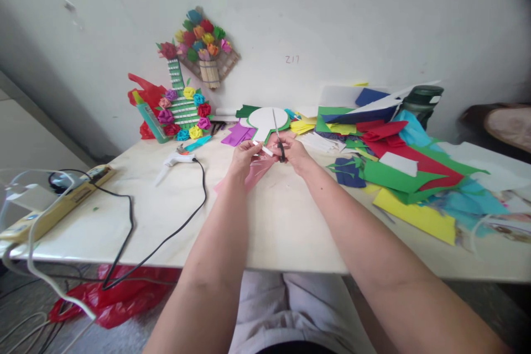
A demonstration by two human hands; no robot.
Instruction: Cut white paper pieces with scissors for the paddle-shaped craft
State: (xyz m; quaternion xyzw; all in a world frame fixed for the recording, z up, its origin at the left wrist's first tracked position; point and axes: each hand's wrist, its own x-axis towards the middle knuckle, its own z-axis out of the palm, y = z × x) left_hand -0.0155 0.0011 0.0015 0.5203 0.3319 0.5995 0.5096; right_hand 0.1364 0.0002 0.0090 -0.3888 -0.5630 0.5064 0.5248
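My left hand (248,155) pinches a narrow white paper strip (263,148) over the middle of the table. In my right hand (293,154) is a pair of scissors (282,152) with black handles, the blades pointing up and away from me. The fingers of that hand are also close to the strip's right end; whether they touch it I cannot tell. Just beyond both hands lies a white and green paddle-shaped cutout (267,118) with a round head. Pink translucent sheet (257,176) lies beneath my left hand.
A white glue gun (176,159) with a black cord lies left, near a power strip (58,199). A guitar shape with paper flowers (182,102) leans at the back beside a glue bottle (150,117). Coloured paper scraps (415,215) and a dark bottle (421,102) are on the right.
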